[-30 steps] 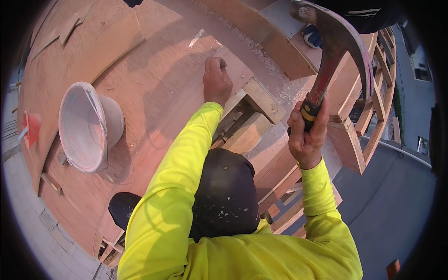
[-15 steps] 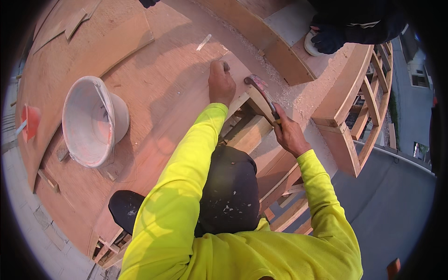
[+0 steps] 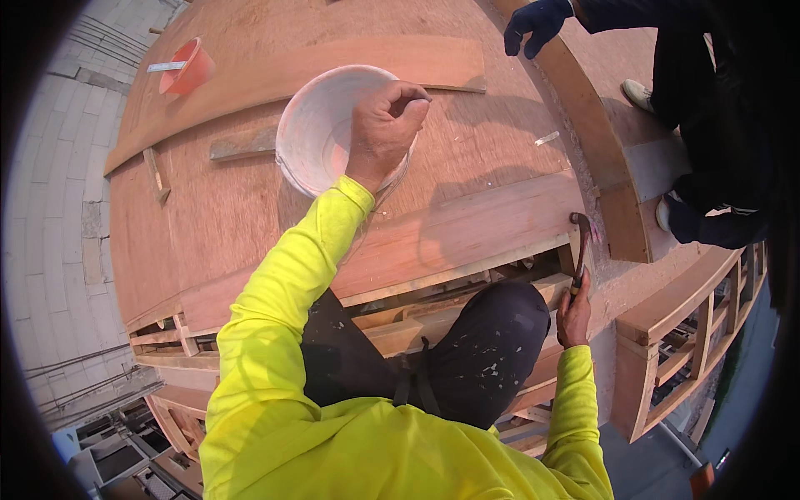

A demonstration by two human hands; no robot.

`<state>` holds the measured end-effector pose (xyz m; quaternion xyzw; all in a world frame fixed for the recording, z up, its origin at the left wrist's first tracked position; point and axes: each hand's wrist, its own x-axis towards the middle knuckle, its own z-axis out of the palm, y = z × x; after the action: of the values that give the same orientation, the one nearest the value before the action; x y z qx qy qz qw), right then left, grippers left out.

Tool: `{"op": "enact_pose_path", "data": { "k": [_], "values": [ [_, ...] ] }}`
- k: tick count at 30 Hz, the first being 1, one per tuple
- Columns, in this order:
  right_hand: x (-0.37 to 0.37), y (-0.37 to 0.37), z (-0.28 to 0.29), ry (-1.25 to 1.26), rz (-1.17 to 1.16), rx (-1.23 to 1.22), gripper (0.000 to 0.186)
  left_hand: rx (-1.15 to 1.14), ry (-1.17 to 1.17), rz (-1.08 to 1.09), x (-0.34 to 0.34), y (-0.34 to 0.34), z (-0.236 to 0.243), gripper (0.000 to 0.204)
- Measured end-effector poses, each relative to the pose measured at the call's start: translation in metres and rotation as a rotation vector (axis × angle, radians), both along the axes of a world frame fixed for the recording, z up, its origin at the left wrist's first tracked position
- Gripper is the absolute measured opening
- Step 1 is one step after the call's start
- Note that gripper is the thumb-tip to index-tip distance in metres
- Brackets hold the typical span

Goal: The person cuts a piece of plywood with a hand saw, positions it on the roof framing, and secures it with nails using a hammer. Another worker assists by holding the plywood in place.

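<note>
My right hand (image 3: 574, 315) is wrapped round the handle of a claw hammer (image 3: 582, 242), whose dark metal head lies over the end of a thin plywood strip (image 3: 500, 218). That strip lies along the edge of the wooden frame in front of my knees. My left hand (image 3: 385, 127) is held over a whitish, stained bucket (image 3: 310, 125), its fingers curled closed. Whatever those fingers hold, if anything, is hidden. The hand covers the right part of the bucket's mouth.
A red dipper (image 3: 190, 71) and a long curved board (image 3: 275, 100) lie left on the plywood deck (image 3: 225, 242). Wood offcuts (image 3: 242, 143) lie near the bucket. At the right, a co-worker's gloved hand (image 3: 537, 25) shows above a raised timber edge (image 3: 596, 133). Open framing (image 3: 700, 333) stands nearer.
My left hand has gone from the strip's end leftward to over the bucket. My right hand still grips the hammer. The view has swung left, and the co-worker's gloved hand now shows raised.
</note>
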<state>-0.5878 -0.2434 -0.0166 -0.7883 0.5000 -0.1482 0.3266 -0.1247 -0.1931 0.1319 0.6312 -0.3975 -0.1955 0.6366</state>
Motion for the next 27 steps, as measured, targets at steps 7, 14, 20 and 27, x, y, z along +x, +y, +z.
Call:
{"op": "enact_pose_path", "data": {
  "k": [7, 14, 20, 27],
  "values": [
    [-0.002, -0.005, -0.005, 0.064, -0.037, 0.068, 0.067, 0.883, -0.806, -0.2, 0.13, 0.016, -0.072, 0.021],
    [-0.004, -0.003, -0.005, 0.085, -0.045, 0.053, 0.067, 0.933, -0.944, -0.281, 0.137, 0.003, -0.131, 0.027],
    [-0.001, 0.003, -0.009, 0.097, -0.059, 0.021, 0.067, 0.924, -0.92, -0.259, 0.137, 0.006, -0.133, 0.029],
    [0.006, 0.0, -0.007, -0.014, -0.024, -0.063, 0.068, 0.894, -0.823, -0.011, 0.148, 0.008, -0.073, 0.023]
  ]
}}
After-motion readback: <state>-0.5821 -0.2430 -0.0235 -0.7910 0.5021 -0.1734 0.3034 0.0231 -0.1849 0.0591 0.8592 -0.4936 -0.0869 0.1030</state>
